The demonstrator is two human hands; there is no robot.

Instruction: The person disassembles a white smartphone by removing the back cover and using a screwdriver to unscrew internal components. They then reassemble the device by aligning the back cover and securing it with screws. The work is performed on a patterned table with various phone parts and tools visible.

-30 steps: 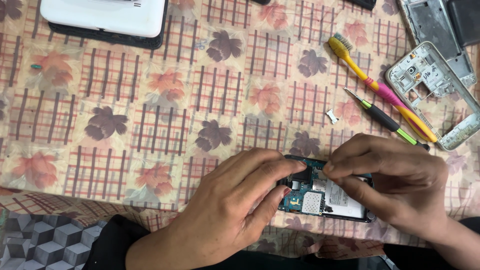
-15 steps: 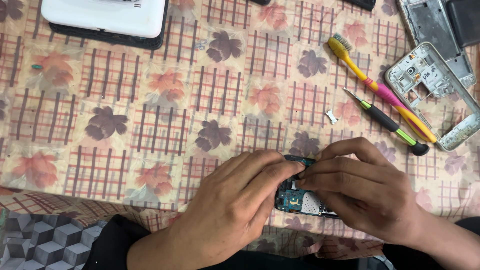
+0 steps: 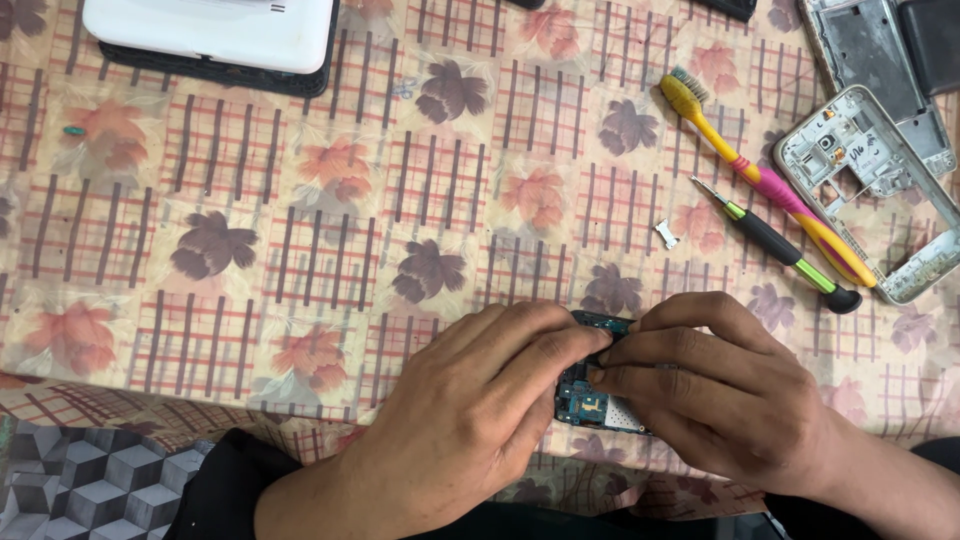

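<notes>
Both hands meet over a circuit board (image 3: pixel 590 400) lying at the near edge of the bench (image 3: pixel 300 250). The left hand (image 3: pixel 470 420) and right hand (image 3: pixel 720 400) each hold a pinching grip on the board, fingertips touching above it. Beyond lie a screwdriver (image 3: pixel 780 245), toothbrush (image 3: pixel 760 175) and phone frame (image 3: pixel 870 185)

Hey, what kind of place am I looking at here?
Probably a small phone-repair bench. Both hands, left hand and right hand, work on a bare blue-green circuit board over a leaf-patterned plastic table cover; a black-and-green precision screwdriver and stripped silver phone frame lie nearby.
</notes>
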